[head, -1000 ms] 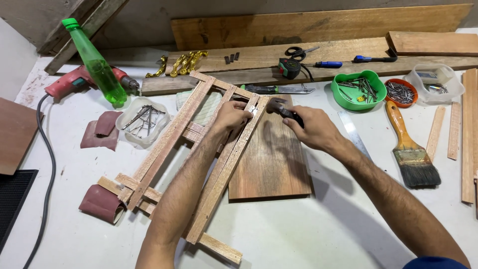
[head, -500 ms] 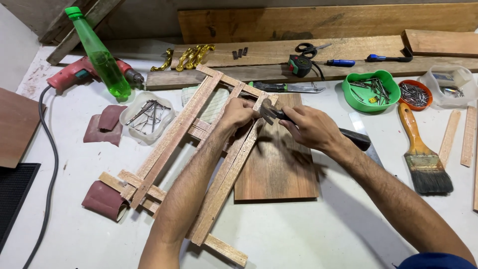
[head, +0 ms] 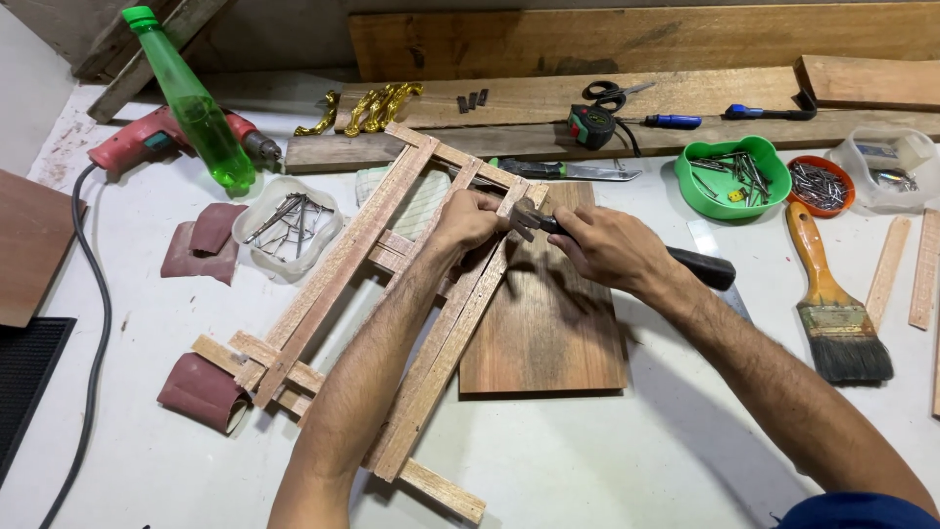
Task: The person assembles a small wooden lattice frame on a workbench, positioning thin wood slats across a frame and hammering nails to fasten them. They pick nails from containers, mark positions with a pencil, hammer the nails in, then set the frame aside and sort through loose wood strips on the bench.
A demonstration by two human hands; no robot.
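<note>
A frame of thin wooden slats [head: 333, 274] lies slanted on the white table, its upper right part resting on a dark wooden board [head: 548, 333]. My left hand [head: 468, 223] presses on the upper end of the frame's right-hand slats, fingertips pinched together. My right hand [head: 612, 250] grips a black-handled tool [head: 703, 266]. The tool's metal head [head: 524, 216] sits right beside my left fingertips, over the slat. What the fingers pinch is too small to make out.
At the left are a green bottle [head: 191, 103], a red drill [head: 147, 145], a clear tub of nails [head: 291, 223] and sandpaper [head: 201, 245]. At the right are a green bowl of screws [head: 736, 176], a paintbrush [head: 832, 304] and loose slats [head: 886, 260]. Planks and a tape measure [head: 592, 127] line the back.
Both hands stay at the frame's upper right slats. The tool's head has drawn in closer to my left fingertips, and more of its black handle shows behind my right hand.
</note>
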